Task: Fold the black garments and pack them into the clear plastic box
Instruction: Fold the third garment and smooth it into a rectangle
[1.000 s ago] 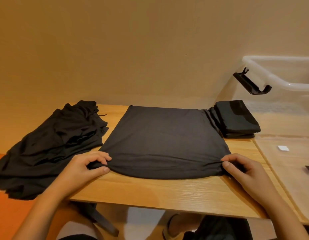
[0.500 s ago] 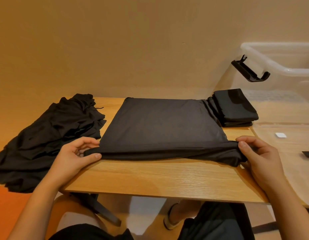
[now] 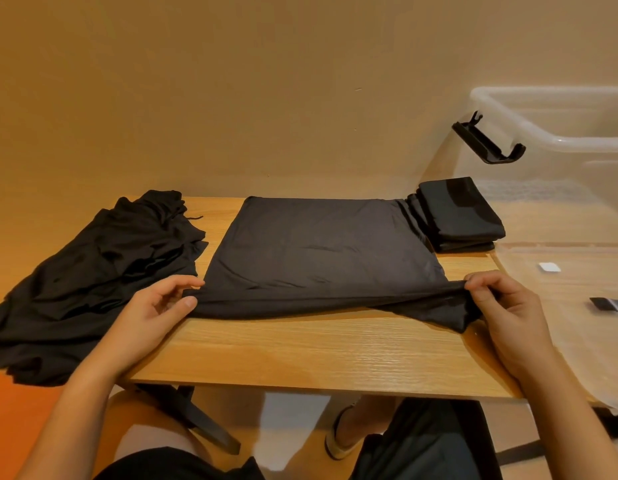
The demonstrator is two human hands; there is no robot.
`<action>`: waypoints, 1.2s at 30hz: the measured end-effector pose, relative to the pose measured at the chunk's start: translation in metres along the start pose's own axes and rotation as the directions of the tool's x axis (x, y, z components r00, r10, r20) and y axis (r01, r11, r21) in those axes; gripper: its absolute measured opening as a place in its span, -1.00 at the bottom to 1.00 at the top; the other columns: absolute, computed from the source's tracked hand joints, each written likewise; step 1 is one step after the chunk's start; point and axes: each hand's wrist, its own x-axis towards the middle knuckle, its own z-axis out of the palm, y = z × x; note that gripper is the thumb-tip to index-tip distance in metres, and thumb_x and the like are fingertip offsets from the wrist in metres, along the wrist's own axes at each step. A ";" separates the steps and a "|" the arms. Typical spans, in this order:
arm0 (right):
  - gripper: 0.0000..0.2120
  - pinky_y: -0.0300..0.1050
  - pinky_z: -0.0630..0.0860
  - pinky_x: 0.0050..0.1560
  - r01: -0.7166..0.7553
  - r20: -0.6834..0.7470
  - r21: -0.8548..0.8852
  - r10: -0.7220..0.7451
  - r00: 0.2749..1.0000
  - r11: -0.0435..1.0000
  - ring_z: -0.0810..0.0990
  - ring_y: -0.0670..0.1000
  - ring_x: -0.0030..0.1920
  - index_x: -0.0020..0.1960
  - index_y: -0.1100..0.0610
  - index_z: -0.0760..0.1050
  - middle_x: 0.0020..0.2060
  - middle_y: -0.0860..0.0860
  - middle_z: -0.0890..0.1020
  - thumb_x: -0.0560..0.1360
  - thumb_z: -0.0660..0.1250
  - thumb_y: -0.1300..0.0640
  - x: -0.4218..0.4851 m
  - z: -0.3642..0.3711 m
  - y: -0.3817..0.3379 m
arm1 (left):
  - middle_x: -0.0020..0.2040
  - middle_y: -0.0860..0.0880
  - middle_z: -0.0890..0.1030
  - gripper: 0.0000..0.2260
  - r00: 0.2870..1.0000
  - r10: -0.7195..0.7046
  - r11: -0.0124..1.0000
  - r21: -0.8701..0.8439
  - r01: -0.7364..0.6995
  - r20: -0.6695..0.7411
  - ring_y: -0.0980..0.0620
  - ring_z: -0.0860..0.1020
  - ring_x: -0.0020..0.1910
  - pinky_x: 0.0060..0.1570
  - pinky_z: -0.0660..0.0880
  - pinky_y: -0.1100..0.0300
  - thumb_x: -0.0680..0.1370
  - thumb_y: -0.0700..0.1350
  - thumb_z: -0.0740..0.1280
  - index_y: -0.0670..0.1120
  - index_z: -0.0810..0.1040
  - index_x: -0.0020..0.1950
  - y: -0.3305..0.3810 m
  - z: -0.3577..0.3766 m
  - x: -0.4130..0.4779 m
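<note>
A black garment (image 3: 321, 251) lies spread flat in the middle of the wooden table (image 3: 318, 355). My left hand (image 3: 151, 310) pinches its near left corner and my right hand (image 3: 505, 306) pinches its near right corner. The near edge is raised a little off the table between them. A heap of unfolded black garments (image 3: 93, 271) lies at the left and hangs over the table's edge. A stack of folded black garments (image 3: 456, 213) sits at the back right. The clear plastic box (image 3: 560, 133) stands at the far right.
A black clip handle (image 3: 487, 143) juts from the box's left end. The box's clear lid (image 3: 560, 306) lies flat to the right of the table with a black latch (image 3: 609, 304) on it. The wall runs close behind the table. My knees show below the front edge.
Both hands have lifted the garment's near edge off the table and drawn it taut between them. The view has shifted slightly.
</note>
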 end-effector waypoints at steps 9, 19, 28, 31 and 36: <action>-0.77 -0.15 0.63 -0.09 -0.011 0.119 0.049 0.005 0.993 0.999 0.64 0.02 -0.08 0.09 -0.14 0.59 -0.12 0.10 0.61 0.52 0.33 0.14 -0.015 -0.005 -0.020 | -0.05 0.23 0.59 -0.77 0.992 0.059 0.979 -0.189 -0.080 -0.112 0.30 0.54 -0.12 -0.09 0.46 0.47 0.42 0.18 0.34 0.33 0.58 0.06 0.006 -0.009 -0.028; -0.57 -0.07 0.66 -0.05 -0.017 0.171 -0.052 0.025 0.985 0.998 0.68 0.02 0.01 0.10 -0.17 0.61 -0.02 0.00 0.69 0.33 0.50 -0.33 -0.022 -0.025 -0.023 | 0.05 -0.02 0.64 -0.70 0.995 -0.011 0.943 -0.332 -0.022 -0.097 0.03 0.65 0.03 -0.04 0.63 0.23 0.39 0.02 0.55 0.22 0.65 0.09 0.004 -0.008 -0.040; -0.75 -0.11 0.56 -0.04 0.017 0.103 -0.227 0.006 0.995 0.974 0.62 -0.18 0.02 0.17 -0.14 0.57 -0.03 -0.21 0.67 0.57 0.38 0.15 -0.008 -0.012 -0.021 | -0.33 -0.12 0.54 -0.68 0.974 -0.004 0.988 -0.152 -0.032 -0.228 -0.02 0.48 -0.38 -0.21 0.48 0.38 0.52 -0.20 0.45 0.19 0.64 0.15 0.013 0.004 -0.022; -0.77 -0.16 0.54 -0.03 0.046 0.094 -0.235 -0.024 0.995 0.971 0.63 -0.18 0.03 0.17 -0.09 0.58 -0.03 -0.20 0.67 0.58 0.37 0.18 -0.003 -0.009 -0.022 | -0.26 0.00 0.53 -0.70 0.962 0.006 0.993 -0.110 -0.037 -0.271 0.09 0.43 -0.40 -0.21 0.45 0.37 0.52 -0.18 0.45 0.19 0.64 0.14 0.013 0.004 -0.018; -0.79 -0.12 0.56 0.00 0.067 0.033 -0.273 -0.060 0.998 0.960 0.63 -0.14 0.03 0.20 -0.03 0.59 -0.04 -0.18 0.67 0.58 0.37 0.14 0.014 -0.007 -0.016 | -0.31 -0.06 0.51 -0.75 0.947 0.023 0.997 -0.068 -0.047 -0.319 0.10 0.45 -0.36 -0.25 0.40 0.44 0.53 -0.16 0.45 0.15 0.64 0.13 0.019 0.005 -0.009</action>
